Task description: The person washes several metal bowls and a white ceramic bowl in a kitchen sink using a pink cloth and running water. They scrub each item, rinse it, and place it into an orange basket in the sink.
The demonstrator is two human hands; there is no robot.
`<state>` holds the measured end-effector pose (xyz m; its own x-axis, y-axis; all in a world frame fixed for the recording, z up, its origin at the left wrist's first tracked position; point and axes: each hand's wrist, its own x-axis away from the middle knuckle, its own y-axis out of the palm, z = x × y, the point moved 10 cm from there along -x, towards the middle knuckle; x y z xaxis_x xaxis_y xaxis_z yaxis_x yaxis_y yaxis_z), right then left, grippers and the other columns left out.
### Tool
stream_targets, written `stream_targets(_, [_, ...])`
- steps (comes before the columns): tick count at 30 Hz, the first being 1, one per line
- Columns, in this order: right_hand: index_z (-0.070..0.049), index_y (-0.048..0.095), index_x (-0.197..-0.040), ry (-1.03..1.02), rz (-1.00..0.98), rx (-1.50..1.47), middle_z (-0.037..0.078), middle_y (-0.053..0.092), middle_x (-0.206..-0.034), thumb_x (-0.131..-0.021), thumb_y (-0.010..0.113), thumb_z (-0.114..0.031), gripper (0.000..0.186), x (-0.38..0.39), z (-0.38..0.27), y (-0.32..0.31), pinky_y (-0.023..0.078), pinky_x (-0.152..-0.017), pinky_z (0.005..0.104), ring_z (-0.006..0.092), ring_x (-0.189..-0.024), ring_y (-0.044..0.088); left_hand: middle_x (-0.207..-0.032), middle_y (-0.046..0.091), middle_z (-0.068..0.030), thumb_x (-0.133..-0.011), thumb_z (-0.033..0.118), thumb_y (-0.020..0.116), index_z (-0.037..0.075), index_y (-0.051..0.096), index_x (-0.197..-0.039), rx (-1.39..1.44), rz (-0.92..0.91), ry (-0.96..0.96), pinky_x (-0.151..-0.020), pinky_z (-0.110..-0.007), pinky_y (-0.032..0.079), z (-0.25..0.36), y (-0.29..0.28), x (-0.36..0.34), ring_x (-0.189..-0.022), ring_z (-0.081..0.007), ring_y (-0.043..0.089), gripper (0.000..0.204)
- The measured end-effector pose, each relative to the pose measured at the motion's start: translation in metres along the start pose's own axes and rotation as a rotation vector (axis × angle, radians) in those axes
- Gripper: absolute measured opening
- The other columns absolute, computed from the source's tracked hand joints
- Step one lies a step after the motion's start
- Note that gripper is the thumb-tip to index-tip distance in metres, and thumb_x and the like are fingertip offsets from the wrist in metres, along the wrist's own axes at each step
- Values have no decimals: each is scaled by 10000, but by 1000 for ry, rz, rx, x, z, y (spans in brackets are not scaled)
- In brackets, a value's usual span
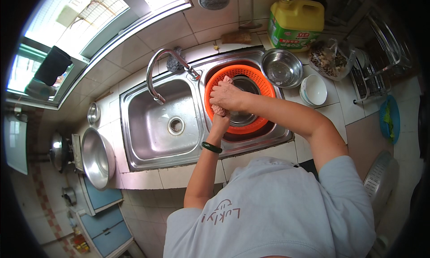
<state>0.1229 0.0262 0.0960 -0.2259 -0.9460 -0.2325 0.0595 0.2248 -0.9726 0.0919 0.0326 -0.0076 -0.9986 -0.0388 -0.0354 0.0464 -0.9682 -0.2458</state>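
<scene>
Over the orange colander (pixel 218 77) in the right sink basin, both my hands are closed round a crumpled pink cloth (pixel 218 110). My right hand (pixel 227 96) lies across the upper part, and the cloth's far end sticks out beyond it. Just below, my left hand (pixel 222 120) grips the lower part; its fingers are partly hidden. A dark green bangle (pixel 211 147) circles my left wrist. Inside the colander sits a round metal bowl (pixel 244 118), partly covered by my right forearm.
The left basin (pixel 152 128) has a curved faucet (pixel 154 74) above it. Right of the sink stand a steel bowl (pixel 282 68), white bowls (pixel 315 90), a yellow jug (pixel 295 23), a filled plastic bag (pixel 331 61) and a wire rack (pixel 374 74). A large metal basin (pixel 96 157) leans at the left.
</scene>
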Motion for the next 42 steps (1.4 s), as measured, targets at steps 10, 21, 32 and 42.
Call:
stream_targets(10, [-72,648,-993,1030,653,-1208,82,691,-903,-733,637,-45,261,121,130,111,533,-727,359,236,-858,674,-1362,387,-226,-751,-64,443,-2,239,-1418,34,257,10,-1084,-354,284,26,-30,16,-1290,-337,387,701])
stream_targets(21, [-21,637,-1052,1561,587,-1680,79,679,-946,-784,617,-11,269,166,60,137,552,-749,313,217,-839,672,-1316,447,-223,-767,-8,538,-27,308,-1359,168,333,-34,-1024,-379,362,15,-33,14,-1228,-354,455,636])
stream_targets(32, [-110,648,-781,332,196,-196,64,638,-844,-742,604,-189,98,34,47,-23,485,-749,408,276,-854,621,-1123,574,-262,-791,-7,487,28,380,-1303,-309,139,-229,-894,-441,448,23,-22,3,-1083,-429,544,523])
stream_targets(42, [-81,688,-942,1187,370,-817,157,690,-909,-711,688,-186,254,118,135,88,528,-719,368,270,-830,677,-1339,414,-226,-758,-96,391,14,232,-1421,144,380,17,-1067,-371,311,33,-37,12,-1268,-350,413,691])
